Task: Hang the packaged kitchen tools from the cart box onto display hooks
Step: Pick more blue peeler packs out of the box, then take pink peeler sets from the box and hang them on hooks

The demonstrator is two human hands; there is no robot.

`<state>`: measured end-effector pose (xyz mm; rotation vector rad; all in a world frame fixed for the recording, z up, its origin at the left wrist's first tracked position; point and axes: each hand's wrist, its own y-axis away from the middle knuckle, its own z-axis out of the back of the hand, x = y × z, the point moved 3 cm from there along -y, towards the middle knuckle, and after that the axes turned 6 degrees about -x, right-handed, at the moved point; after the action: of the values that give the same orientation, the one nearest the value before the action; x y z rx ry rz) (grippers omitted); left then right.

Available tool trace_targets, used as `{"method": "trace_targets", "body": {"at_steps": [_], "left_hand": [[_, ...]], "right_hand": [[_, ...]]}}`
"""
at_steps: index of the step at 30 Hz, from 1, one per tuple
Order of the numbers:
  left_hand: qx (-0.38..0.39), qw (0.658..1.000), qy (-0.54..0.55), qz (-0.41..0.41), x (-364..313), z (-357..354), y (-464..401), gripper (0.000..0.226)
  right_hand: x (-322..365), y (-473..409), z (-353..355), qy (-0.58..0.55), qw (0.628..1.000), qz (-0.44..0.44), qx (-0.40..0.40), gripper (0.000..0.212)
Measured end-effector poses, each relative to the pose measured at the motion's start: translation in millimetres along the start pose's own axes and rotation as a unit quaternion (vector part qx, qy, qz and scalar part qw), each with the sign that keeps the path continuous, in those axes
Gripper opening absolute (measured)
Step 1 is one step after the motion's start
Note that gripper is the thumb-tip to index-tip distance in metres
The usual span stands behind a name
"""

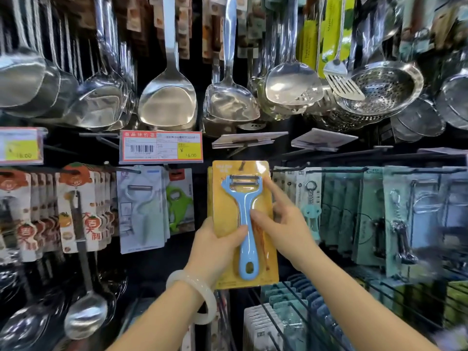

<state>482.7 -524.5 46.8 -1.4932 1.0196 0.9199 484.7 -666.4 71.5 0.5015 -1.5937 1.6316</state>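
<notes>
Both hands raised: left hand (217, 243) thumb curled in grip, right hand (283, 224) forefinger extended.

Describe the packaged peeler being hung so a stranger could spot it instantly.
Start at the red-bordered price tag marked 6.00, under the steel spatulas. Just below and right of it, the left hand and right hand hold a yellow card. It alone carries a light-blue peeler.
</notes>
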Motion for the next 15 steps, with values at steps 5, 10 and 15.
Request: {"method": "trace_targets", "body": {"at_steps": [5, 10, 15], "left_hand": [[-0.060, 0.993, -0.100, -0.016, 12.0, 2.4, -18.7, 0.037], [-0.040, 0.981, -0.186, 0.026, 43.5, 7.8, -28.1, 0.078], [-0.144, 0.910, -0.379, -0.082, 45.7, 7.5, -4.9, 0.087]], "right_hand": [[-15.1, -22.8, -12.4, 0.072, 0.997, -0.014, 0.011, 0.064], [-29.7, -37.9, -23.3, 0.142, 0.989, -0.027, 0.024, 0.072], [-41.7, -23.7, -7.0, 0.210, 0.974, -0.081, 0.034, 0.072]]}}
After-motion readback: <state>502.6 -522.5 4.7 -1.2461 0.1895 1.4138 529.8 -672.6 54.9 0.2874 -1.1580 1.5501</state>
